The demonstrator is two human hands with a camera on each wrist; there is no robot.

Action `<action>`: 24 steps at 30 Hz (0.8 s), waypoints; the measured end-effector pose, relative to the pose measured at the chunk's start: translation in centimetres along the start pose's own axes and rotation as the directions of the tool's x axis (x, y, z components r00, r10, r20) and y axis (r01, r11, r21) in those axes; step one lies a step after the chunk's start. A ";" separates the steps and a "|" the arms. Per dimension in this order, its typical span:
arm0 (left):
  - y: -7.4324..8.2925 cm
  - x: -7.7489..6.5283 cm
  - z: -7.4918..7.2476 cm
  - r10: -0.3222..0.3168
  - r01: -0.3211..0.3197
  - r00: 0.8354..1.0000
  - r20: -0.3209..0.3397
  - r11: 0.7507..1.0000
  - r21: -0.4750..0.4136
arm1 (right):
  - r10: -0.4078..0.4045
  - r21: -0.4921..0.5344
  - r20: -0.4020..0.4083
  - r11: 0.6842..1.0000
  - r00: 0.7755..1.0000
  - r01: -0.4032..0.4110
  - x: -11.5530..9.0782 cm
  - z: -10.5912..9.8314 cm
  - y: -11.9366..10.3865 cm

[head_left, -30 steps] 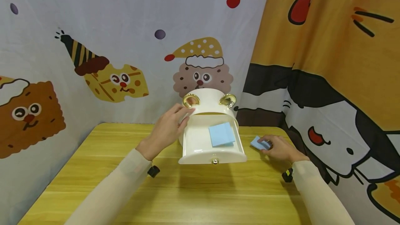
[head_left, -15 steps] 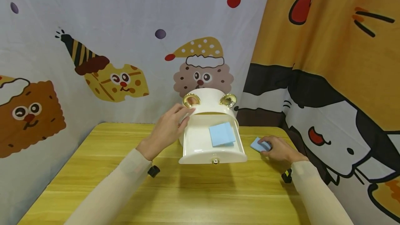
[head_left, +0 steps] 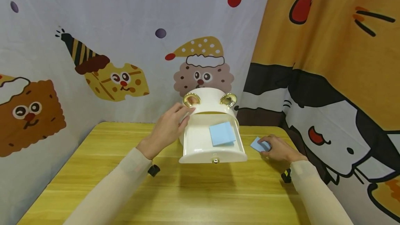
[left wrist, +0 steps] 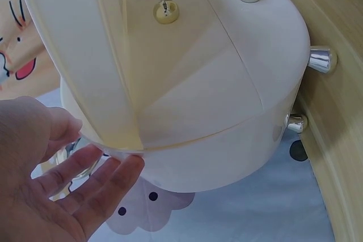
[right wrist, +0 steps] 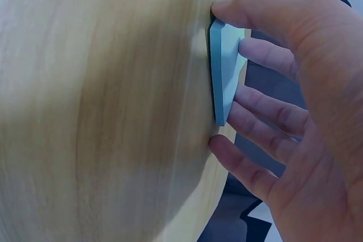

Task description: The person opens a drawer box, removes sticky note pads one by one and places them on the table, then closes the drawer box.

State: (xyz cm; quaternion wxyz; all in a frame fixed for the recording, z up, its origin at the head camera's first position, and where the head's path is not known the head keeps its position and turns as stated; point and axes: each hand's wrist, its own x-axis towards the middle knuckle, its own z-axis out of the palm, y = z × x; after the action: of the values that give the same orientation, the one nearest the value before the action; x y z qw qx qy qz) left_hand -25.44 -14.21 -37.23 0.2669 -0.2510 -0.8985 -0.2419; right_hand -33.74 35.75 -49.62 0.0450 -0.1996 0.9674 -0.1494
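A white rounded desktop drawer box (head_left: 209, 96) with two gold ears stands at the back of the table. Its upper drawer (head_left: 197, 138) is pulled out, and a light blue sticky note pad (head_left: 222, 134) lies in it. My left hand (head_left: 165, 127) is at the box's left side; in the left wrist view its fingertips (left wrist: 133, 165) touch the box's edge beside the drawer, fingers loosely extended. To the right, a second blue sticky note pad (head_left: 257, 144) lies on the table. My right hand (head_left: 281, 148) holds it between thumb and fingers, the thumb (right wrist: 224, 9) at its edge.
The wooden table (head_left: 140, 197) runs close to a printed curtain (head_left: 125, 27) behind and another (head_left: 337, 44) at right. Gold knobs (left wrist: 166, 12) and short metallic feet (left wrist: 322, 59) show on the box. Each wrist carries a small black device (head_left: 153, 170).
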 end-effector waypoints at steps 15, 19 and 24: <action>0.0 0.0 -0.1 0.009 -0.009 1.000 -0.009 1.000 -0.005 | 0.000 -0.003 0.012 1.000 1.000 0.000 -0.1 -0.3 -0.6; 0.1 0.0 -0.1 0.012 -0.012 1.000 -0.009 1.000 -0.003 | -0.018 -0.001 0.000 1.000 1.000 0.018 0.0 -0.4 -0.8; 0.1 0.0 -0.2 0.016 -0.016 1.000 -0.009 1.000 0.007 | -0.074 0.003 -0.052 0.997 0.996 0.074 0.1 -0.8 -1.7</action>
State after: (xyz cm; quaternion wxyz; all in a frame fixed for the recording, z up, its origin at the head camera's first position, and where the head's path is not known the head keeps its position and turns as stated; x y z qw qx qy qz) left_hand -25.32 -14.19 -37.06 0.2736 -0.2562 -0.8960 -0.2380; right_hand -33.33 34.48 -48.32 0.0148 -0.2312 0.9598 -0.1587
